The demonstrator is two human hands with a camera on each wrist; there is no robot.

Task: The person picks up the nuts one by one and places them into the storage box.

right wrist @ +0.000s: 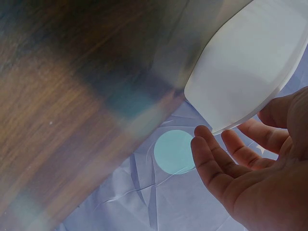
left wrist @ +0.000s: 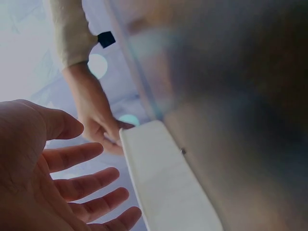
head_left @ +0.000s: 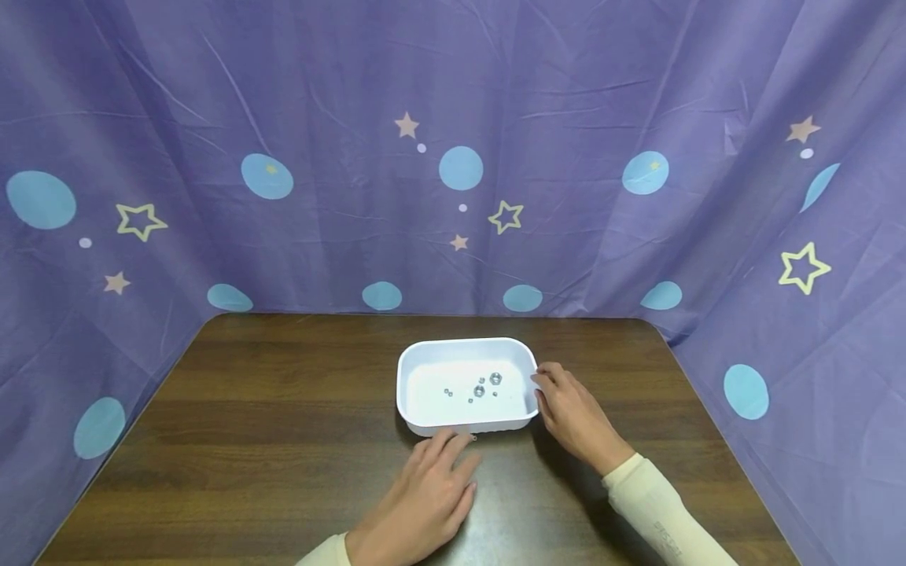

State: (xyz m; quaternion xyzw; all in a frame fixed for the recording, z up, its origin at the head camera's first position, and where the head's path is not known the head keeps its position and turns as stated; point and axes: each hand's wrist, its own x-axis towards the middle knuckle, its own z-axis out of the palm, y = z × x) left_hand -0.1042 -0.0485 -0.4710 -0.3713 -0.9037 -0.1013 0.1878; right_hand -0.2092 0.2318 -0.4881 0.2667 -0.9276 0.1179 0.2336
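A white tray (head_left: 432, 409) sits on the wooden table, with several metal nuts (head_left: 479, 391) of different sizes scattered over its floor. My right hand (head_left: 576, 413) holds the tray's right end, thumb and fingers at the rim. In the right wrist view its index fingertip (right wrist: 248, 126) goes behind the rim, while the lower fingers stay loosely bent. Just in front of the tray's near wall, my left hand (head_left: 425, 491) has spread, relaxed fingers and holds nothing. One tiny metal piece (head_left: 474, 438) lies outside the tray, close to the left fingertips; the left wrist view shows it beside the wall.
The brown wooden table (head_left: 283, 440) extends around the tray on all sides. Behind it and along both sides hangs a purple curtain (head_left: 340, 181) with stars and blue dots. Light sleeves (head_left: 658, 511) cover the forearms.
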